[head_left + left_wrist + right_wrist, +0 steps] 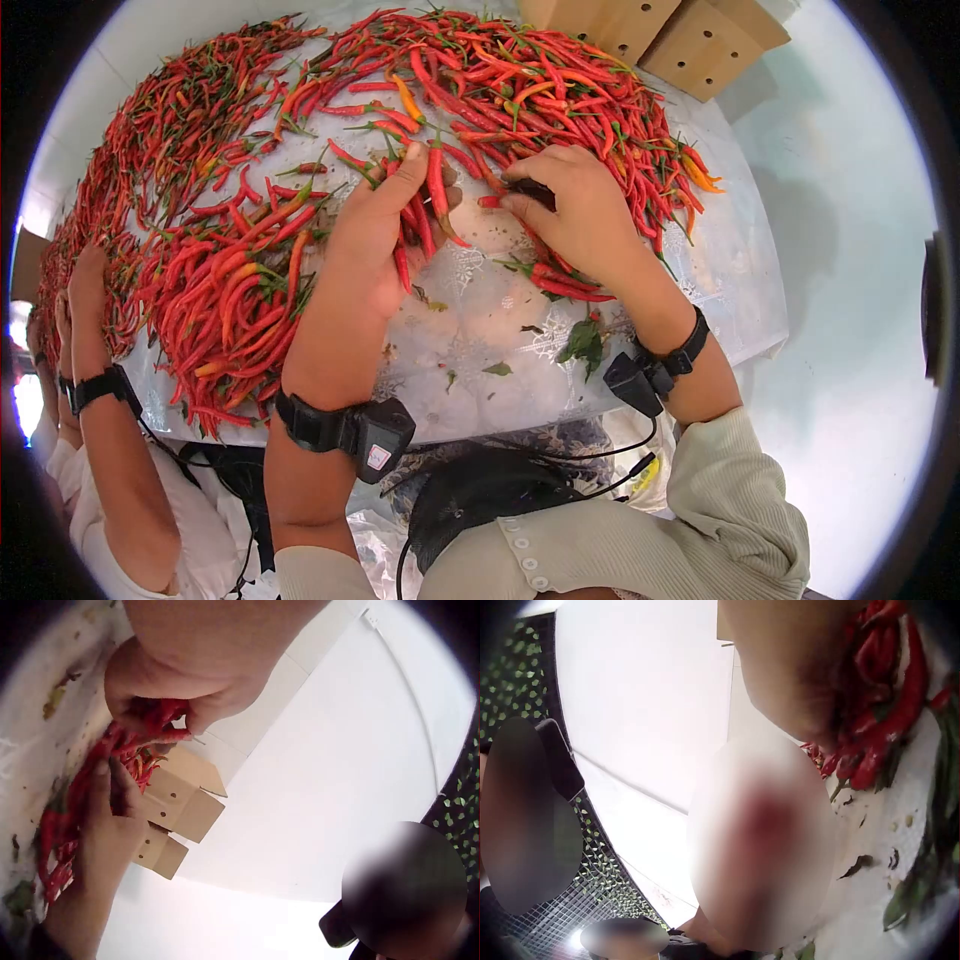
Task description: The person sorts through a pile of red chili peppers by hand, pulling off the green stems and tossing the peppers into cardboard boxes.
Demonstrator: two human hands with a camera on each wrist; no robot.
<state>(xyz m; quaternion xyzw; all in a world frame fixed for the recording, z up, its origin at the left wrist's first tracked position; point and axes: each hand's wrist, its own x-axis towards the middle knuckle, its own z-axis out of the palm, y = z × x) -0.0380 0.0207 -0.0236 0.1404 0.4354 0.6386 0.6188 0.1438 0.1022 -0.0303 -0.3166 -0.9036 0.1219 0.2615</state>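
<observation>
My left hand [365,225] grips a small bunch of red chili peppers [416,222] over the table, thumb uppermost. One chili pepper [437,180] hangs across the front of that bunch, its tip pointing down. In the left wrist view, red pods [161,716] show between the curled fingers and thumb. Just to the right, my right hand [575,205] has its thumb and fingers bent around a red chili pepper [488,201], whose end sticks out at the thumb; the rest is hidden. More chili peppers [560,282] lie beneath the right wrist.
A broad heap of chili peppers [590,110] spreads across the back; another pile [225,310] lies left of my forearm. Leaves [582,343] and stem bits dot the clear plastic cover [470,390]. Cardboard boxes [705,50] stand behind. Another person's arm [115,440] reaches in at left.
</observation>
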